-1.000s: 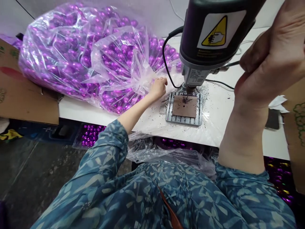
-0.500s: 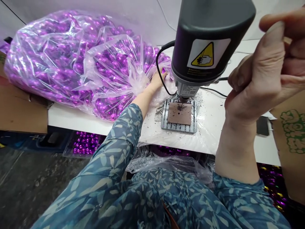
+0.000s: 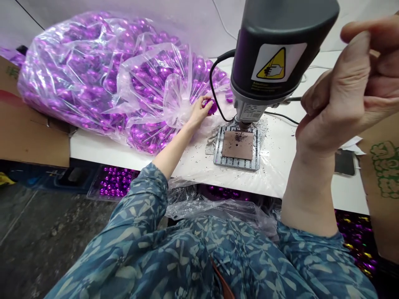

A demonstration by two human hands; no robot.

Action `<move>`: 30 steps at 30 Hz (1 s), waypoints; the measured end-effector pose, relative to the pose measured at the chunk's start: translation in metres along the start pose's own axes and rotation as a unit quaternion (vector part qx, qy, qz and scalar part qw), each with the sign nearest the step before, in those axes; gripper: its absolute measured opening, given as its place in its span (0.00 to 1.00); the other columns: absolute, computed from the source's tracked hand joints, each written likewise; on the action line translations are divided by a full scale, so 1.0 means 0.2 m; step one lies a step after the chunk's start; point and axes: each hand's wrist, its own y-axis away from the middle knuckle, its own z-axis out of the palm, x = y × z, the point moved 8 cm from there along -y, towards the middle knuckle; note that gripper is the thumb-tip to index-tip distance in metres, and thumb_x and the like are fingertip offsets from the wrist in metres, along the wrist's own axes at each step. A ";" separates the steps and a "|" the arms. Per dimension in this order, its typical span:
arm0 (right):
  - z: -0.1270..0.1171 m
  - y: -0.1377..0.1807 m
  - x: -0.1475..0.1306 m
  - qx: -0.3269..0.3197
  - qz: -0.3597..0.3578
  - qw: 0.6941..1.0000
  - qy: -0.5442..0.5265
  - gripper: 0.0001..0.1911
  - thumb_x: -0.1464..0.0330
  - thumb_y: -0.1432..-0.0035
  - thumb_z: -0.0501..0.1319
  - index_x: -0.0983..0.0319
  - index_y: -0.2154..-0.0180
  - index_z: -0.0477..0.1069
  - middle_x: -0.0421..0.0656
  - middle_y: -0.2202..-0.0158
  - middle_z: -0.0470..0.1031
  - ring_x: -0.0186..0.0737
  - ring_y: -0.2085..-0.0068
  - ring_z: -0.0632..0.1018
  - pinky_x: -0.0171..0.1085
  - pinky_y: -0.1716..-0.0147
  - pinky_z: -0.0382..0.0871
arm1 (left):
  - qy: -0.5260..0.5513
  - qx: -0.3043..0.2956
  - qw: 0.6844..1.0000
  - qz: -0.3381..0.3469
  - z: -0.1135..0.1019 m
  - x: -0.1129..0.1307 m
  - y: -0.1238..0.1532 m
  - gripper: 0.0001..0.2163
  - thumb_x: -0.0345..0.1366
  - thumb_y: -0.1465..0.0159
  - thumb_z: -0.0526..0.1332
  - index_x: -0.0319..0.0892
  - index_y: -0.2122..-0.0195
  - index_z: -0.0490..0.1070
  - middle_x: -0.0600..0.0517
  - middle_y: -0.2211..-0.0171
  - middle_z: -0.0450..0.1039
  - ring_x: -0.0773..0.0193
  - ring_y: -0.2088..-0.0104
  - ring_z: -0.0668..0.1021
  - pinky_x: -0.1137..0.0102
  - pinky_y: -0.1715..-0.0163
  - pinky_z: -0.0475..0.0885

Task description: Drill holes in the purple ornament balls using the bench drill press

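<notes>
My left hand [image 3: 198,113] pinches a shiny purple ball [image 3: 213,107] between thumb and fingers, just beside the gathered mouth of a clear plastic bag [image 3: 177,101] full of such balls. At the right, my right hand [image 3: 339,93] is curled round the lever [image 3: 294,99] of a bench drill press [image 3: 285,20]; its palm side and the lever's end are hidden. Under the drill head, a brown square board [image 3: 230,150] with a small dark hole lies on the slotted metal base [image 3: 220,162]. Dark shavings are scattered over the board.
Cardboard boxes stand at the left [image 3: 37,137] and right [image 3: 382,166]. A phone [image 3: 345,162] lies on the white table [image 3: 190,166] at the right. A black cable [image 3: 215,89] loops beside the drill. Below the table edge sits a tray of purple balls [image 3: 115,181].
My left hand has drawn back toward me from behind the bag's mouth, and a purple ball now shows in its fingers. My right hand stays at the lever. The view has shifted slightly.
</notes>
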 end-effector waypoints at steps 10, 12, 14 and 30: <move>-0.02 -0.01 0.05 0.006 0.040 0.999 0.016 0.44 0.39 0.46 0.53 0.69 0.44 0.67 0.42 0.46 0.69 0.02 0.71 0.62 0.18 0.69 0.56 | 0.094 -0.024 0.994 -0.045 0.07 0.14 0.76 0.28 0.59 0.30 0.65 0.55 0.34 0.69 0.44 0.41 0.79 0.53 0.41 0.84 0.55 0.45 0.84; -0.03 -0.02 0.04 0.022 0.039 0.999 0.021 0.49 0.36 0.52 0.53 0.69 0.44 0.69 0.42 0.43 0.68 0.01 0.69 0.62 0.16 0.67 0.60 | 0.117 -0.043 0.990 -0.060 0.16 0.11 0.78 0.29 0.59 0.33 0.68 0.51 0.36 0.70 0.44 0.43 0.81 0.54 0.43 0.85 0.56 0.44 0.83; -0.03 -0.02 0.03 0.036 0.040 0.998 0.021 0.52 0.35 0.58 0.55 0.70 0.46 0.71 0.41 0.43 0.67 0.00 0.68 0.62 0.15 0.64 0.65 | 0.126 -0.052 0.989 -0.062 0.24 0.10 0.77 0.30 0.60 0.35 0.70 0.49 0.38 0.72 0.45 0.47 0.83 0.56 0.46 0.86 0.57 0.44 0.82; -0.01 0.01 0.01 -0.014 0.030 0.999 0.034 0.55 0.29 0.54 0.46 0.69 0.47 0.67 0.37 0.43 0.66 -0.04 0.70 0.61 0.13 0.66 0.61 | -0.077 -0.075 0.994 0.008 0.40 0.10 0.69 0.27 0.54 0.38 0.75 0.47 0.42 0.77 0.44 0.46 0.83 0.50 0.43 0.81 0.56 0.43 0.75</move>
